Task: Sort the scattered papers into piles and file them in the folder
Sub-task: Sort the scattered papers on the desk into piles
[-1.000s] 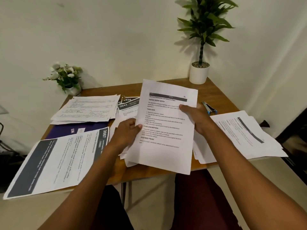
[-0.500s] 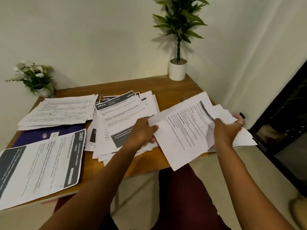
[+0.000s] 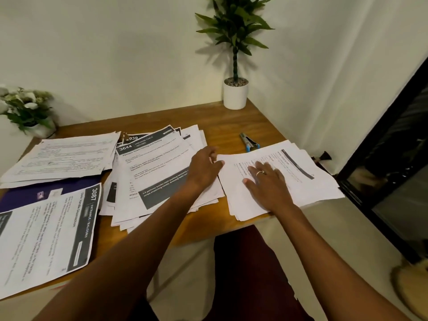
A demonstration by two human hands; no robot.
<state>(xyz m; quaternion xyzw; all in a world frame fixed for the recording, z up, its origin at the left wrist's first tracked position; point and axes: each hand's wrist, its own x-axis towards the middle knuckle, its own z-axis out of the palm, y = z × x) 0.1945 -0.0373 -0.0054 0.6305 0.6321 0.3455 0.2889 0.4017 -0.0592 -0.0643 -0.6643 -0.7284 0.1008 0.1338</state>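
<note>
Head view: the right pile lies at the near right corner of the tabletop, its outer sheets overhanging the right edge. The right hand lies flat on top of it, fingers straight and spread, pressing down and gripping nothing. The left hand rests loosely open on the middle pile, its thumb touching the right pile's left edge. The folder lies at the left edge, partly covered by loose sheets and well apart from both hands. Assessment: the papers are light, thin and limp; single sheets will likely slide over one another and sag if lifted by one corner. The fanned edges suggest the stacks need squaring first. Recommended hold is along two opposite edges, thumb above and fingers beneath, with care at the overhang, where sheets could slip off.
</note>
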